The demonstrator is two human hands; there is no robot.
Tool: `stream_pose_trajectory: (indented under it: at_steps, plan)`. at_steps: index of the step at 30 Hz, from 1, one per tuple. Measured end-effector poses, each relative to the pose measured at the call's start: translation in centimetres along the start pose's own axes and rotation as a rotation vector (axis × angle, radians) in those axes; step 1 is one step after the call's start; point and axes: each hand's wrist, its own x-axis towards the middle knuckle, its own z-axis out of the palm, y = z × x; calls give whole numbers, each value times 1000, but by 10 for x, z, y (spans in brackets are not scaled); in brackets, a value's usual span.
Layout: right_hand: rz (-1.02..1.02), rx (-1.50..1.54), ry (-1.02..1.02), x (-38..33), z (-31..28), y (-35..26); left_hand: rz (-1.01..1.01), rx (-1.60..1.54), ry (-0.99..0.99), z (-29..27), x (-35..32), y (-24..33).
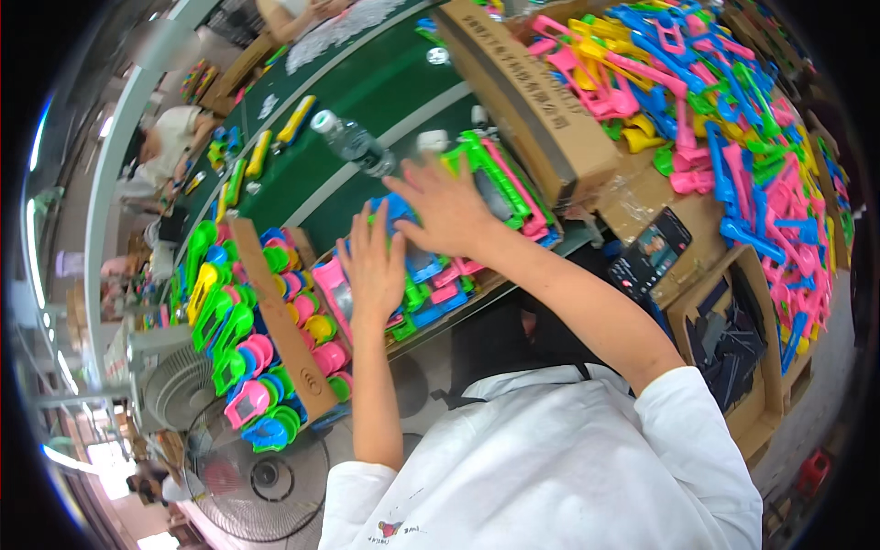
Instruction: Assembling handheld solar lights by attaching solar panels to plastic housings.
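Note:
My left hand (374,270) lies palm down, fingers stretched and slightly apart, over a pink plastic piece (335,289) in a row of coloured plastic parts. To its right, my right hand (445,206) is spread wide above a blue plastic part (421,264). Both hands look open, though what lies under the palms is hidden. Pink, blue and green pieces fill the space below the hands. Beyond my right hand are bright green frame-shaped parts (489,179) with grey panels. A clear water bottle (353,144) with a pale cap lies just past my fingers.
On the left, cardboard (284,321) divides stacked coloured cups and scoops (252,367). A long cardboard box (541,101) stands at right, beside a heap of coloured plastic parts (678,82). A phone (651,252), a carton of dark pieces (729,339) and a fan (266,472) are nearby.

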Motion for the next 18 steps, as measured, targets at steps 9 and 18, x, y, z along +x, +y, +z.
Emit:
stream_pose_trajectory:
  at_steps: [9,18]
  plan:
    - [31,-4,-64,-1,4,-4,14,50,-15,7,1,-9]
    - [44,70,58,-5,-7,6,23,-78,138,-29,-7,3]
